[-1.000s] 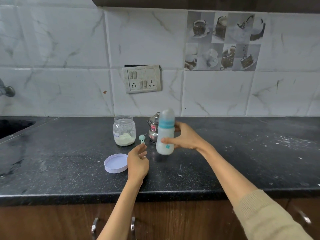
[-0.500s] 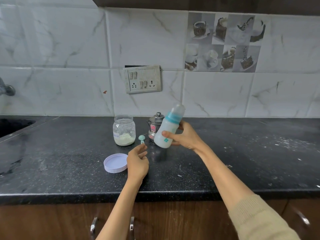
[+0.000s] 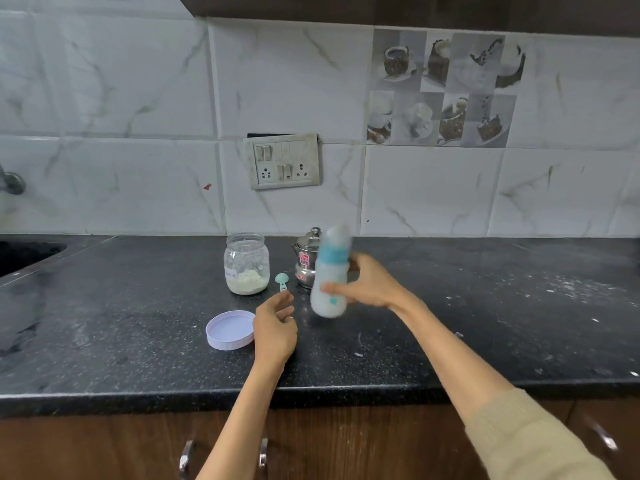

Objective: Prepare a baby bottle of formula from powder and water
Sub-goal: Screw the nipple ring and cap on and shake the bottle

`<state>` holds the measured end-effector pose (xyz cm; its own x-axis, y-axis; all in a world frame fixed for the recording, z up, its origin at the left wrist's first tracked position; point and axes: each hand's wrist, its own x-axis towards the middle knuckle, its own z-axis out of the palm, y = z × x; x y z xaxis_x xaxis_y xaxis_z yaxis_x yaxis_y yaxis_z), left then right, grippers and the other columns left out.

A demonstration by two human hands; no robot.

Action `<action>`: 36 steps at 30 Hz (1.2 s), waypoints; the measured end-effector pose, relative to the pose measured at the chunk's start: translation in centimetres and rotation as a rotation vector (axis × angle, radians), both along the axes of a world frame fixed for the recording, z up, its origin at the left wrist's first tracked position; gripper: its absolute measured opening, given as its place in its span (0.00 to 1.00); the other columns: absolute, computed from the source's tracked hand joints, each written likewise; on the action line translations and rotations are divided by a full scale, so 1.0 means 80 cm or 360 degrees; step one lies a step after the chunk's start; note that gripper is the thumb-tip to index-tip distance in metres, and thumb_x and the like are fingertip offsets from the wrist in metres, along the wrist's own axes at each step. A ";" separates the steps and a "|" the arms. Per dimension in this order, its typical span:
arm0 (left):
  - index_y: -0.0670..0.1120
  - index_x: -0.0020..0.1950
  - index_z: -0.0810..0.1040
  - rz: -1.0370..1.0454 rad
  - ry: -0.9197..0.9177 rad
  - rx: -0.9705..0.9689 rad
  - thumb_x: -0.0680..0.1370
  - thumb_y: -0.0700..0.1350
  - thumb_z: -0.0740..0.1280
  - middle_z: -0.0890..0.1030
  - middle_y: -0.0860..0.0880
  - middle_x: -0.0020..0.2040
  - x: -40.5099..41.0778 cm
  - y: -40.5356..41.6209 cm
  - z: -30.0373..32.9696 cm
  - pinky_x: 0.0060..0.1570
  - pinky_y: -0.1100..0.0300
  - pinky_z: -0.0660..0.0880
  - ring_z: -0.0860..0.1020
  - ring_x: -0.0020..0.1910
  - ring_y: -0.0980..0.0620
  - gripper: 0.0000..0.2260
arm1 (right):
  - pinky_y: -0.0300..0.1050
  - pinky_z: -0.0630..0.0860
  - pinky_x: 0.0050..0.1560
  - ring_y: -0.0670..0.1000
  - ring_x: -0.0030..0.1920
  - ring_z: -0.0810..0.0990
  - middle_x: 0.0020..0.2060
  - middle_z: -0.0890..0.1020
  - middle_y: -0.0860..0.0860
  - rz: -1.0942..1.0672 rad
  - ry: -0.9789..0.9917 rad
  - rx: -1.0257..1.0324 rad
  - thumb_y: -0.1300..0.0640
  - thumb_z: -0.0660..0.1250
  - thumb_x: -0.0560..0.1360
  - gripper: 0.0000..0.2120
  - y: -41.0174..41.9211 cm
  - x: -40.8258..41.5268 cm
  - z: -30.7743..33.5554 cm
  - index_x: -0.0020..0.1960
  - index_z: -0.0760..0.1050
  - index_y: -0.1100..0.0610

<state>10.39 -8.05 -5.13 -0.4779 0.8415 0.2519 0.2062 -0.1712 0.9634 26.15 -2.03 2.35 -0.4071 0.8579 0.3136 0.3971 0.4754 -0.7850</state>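
Right hand [image 3: 372,284] grips a capped baby bottle [image 3: 329,277] of milky formula just above the dark counter [image 3: 485,306], blurred, while the left hand [image 3: 275,329] hovers loosely curled, holding nothing; likely light, smooth plastic, best held around its middle

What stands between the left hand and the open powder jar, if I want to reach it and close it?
Nothing visible blocks the way. The left hand hangs open just right of the lid; the jar stands farther back, with bare countertop between. The spoon lies right of that path.
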 end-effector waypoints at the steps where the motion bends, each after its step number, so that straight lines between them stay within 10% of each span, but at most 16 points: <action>1: 0.40 0.67 0.71 -0.0007 0.0001 -0.0003 0.73 0.25 0.55 0.78 0.46 0.60 0.000 -0.001 -0.001 0.51 0.63 0.71 0.78 0.54 0.53 0.25 | 0.50 0.77 0.57 0.48 0.58 0.78 0.59 0.79 0.49 0.0033 -0.0078 0.0018 0.51 0.77 0.66 0.29 0.002 0.000 -0.004 0.63 0.72 0.56; 8: 0.41 0.67 0.71 -0.0025 0.0007 -0.0003 0.72 0.25 0.55 0.78 0.46 0.60 0.000 0.002 -0.001 0.52 0.62 0.71 0.77 0.53 0.53 0.25 | 0.38 0.74 0.53 0.44 0.56 0.77 0.57 0.79 0.46 0.0015 0.0027 0.0064 0.52 0.76 0.66 0.29 0.001 -0.007 0.000 0.64 0.72 0.55; 16: 0.40 0.67 0.71 -0.0029 0.0000 0.0008 0.72 0.25 0.56 0.78 0.46 0.60 -0.001 0.000 0.000 0.54 0.61 0.71 0.78 0.53 0.52 0.25 | 0.50 0.76 0.59 0.48 0.58 0.77 0.60 0.78 0.50 -0.0008 0.0025 0.0049 0.52 0.76 0.67 0.28 0.003 -0.008 -0.008 0.64 0.72 0.55; 20: 0.41 0.67 0.71 -0.0027 0.0001 -0.0012 0.72 0.25 0.56 0.78 0.47 0.60 0.000 -0.001 0.001 0.55 0.61 0.71 0.77 0.54 0.53 0.25 | 0.39 0.73 0.53 0.45 0.56 0.76 0.61 0.79 0.50 0.0023 -0.0115 0.0097 0.52 0.76 0.67 0.29 0.003 -0.010 -0.011 0.65 0.72 0.56; 36: 0.41 0.67 0.71 -0.0025 0.0012 -0.0001 0.72 0.25 0.56 0.78 0.46 0.60 0.000 0.000 0.002 0.53 0.62 0.71 0.77 0.53 0.53 0.25 | 0.46 0.76 0.56 0.47 0.58 0.78 0.60 0.79 0.51 -0.0031 0.0020 0.0046 0.50 0.75 0.67 0.27 0.001 -0.009 -0.004 0.64 0.73 0.56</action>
<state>10.39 -8.05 -5.00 -0.4627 0.8491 0.2549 0.2105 -0.1740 0.9620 25.40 -1.94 2.03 -0.3864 0.8560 0.3434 0.3968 0.4904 -0.7759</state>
